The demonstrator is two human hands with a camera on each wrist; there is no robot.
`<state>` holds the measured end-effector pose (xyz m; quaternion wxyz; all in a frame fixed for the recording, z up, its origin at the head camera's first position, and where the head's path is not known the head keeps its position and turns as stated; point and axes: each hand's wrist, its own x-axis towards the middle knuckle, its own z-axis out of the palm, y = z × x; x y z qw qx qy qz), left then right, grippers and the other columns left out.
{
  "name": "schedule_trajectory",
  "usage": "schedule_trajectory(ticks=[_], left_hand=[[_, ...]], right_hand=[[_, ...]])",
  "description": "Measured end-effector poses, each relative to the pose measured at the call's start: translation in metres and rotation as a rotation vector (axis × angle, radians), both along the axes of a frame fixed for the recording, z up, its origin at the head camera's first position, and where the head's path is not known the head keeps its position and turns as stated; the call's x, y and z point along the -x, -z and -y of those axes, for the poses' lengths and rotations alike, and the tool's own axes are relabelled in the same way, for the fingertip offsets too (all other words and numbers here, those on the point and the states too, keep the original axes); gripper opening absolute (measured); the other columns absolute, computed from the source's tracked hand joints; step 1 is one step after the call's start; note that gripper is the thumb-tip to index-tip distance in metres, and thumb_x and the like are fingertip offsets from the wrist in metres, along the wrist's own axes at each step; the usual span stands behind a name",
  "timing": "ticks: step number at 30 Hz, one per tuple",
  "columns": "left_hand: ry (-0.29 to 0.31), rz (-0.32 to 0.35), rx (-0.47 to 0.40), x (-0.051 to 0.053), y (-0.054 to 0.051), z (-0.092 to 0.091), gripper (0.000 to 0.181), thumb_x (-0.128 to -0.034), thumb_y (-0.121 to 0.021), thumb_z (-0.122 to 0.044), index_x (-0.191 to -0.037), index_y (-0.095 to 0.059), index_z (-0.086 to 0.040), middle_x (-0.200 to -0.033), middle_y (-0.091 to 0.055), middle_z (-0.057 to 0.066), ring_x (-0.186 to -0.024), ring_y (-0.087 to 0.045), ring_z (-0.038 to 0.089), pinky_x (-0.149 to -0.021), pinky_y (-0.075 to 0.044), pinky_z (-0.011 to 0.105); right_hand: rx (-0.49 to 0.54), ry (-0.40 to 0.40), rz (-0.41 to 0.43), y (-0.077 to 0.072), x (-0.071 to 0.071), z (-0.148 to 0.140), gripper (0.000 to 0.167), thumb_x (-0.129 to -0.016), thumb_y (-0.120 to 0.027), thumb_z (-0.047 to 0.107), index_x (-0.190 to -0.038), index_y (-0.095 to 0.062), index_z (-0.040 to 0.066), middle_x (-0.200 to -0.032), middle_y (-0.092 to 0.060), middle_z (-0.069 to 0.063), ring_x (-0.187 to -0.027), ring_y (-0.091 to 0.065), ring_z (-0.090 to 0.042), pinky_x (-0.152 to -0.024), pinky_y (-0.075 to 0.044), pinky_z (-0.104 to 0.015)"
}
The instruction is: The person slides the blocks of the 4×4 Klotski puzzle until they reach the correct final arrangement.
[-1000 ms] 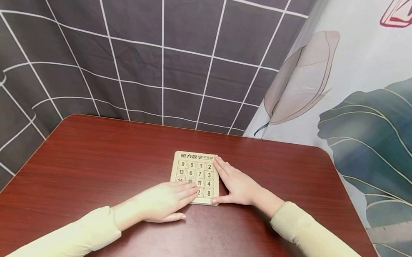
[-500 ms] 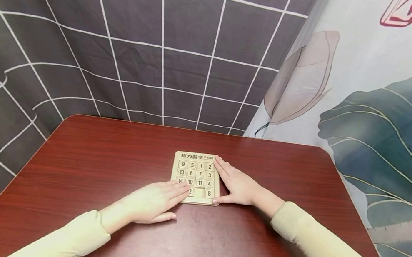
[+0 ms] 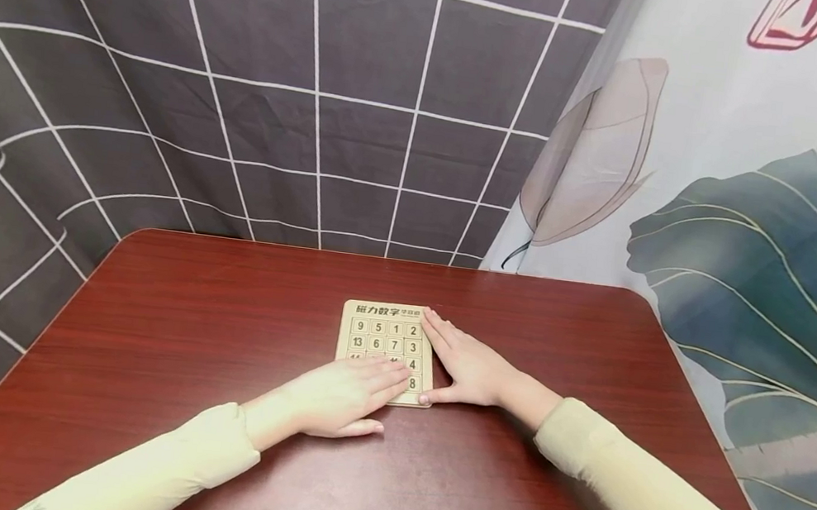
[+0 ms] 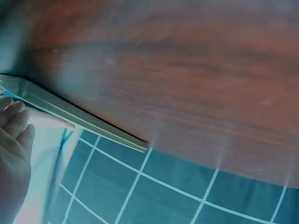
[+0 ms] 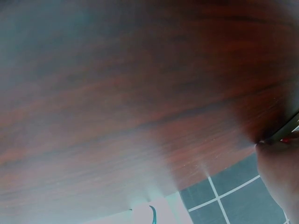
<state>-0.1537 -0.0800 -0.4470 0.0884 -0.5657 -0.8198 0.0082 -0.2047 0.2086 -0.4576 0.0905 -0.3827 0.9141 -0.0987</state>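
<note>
Board (image 3: pixel 345 333), holding square tiles (image 3: pixel 376 344): my left hand (image 3: pixel 336 397) is lying straight-fingered, seven o'clock; right hand (image 3: pixel 474 370) resting wide, three.

Red tbl (image 3: pixel 223 310), gry grid cloth (image 3: pixel 371 43) bhd.

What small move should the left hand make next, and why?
Perhaps lift the left hand slightly: it hides some of the tiles on the board, so their numbers cannot be read; the right hand touches the board's right edge.
</note>
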Motion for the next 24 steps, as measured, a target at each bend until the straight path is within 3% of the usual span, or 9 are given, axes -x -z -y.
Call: schedule_trajectory(ticks=[7, 15, 24], left_hand=[[0.002, -0.016, 0.014, 0.000, 0.002, -0.001, 0.066, -0.1054, -0.058, -0.050, -0.153, -0.056, -0.004, -0.160, -0.055, 0.010, -0.149, -0.054, 0.024, -0.125, -0.045, 0.037], [-0.018, 0.005, 0.025, 0.000, 0.007, 0.014, 0.068, -0.1057, -0.058, -0.050, -0.155, -0.053, -0.003, -0.163, -0.052, 0.012, -0.151, -0.052, 0.025, -0.126, -0.044, 0.037], [-0.010, -0.014, -0.016, -0.003, 0.004, 0.023, 0.068, -0.1041, -0.061, -0.049, -0.153, -0.055, -0.002, -0.160, -0.056, 0.013, -0.149, -0.055, 0.026, -0.124, -0.046, 0.038]], right_hand=[[0.006, -0.002, 0.009, -0.001, 0.000, 0.001, 0.118, -0.090, -0.073, 0.065, -0.168, -0.016, -0.004, -0.179, -0.008, -0.021, -0.164, -0.022, -0.040, -0.132, -0.031, -0.055], [0.001, -0.003, 0.000, 0.000, 0.001, 0.001, 0.119, -0.090, -0.073, 0.066, -0.168, -0.016, -0.004, -0.179, -0.008, -0.021, -0.163, -0.023, -0.041, -0.131, -0.032, -0.055], [-0.003, 0.007, 0.006, 0.002, 0.001, 0.001, 0.120, -0.089, -0.073, 0.067, -0.168, -0.015, -0.003, -0.179, -0.008, -0.021, -0.164, -0.022, -0.040, -0.131, -0.033, -0.056]])
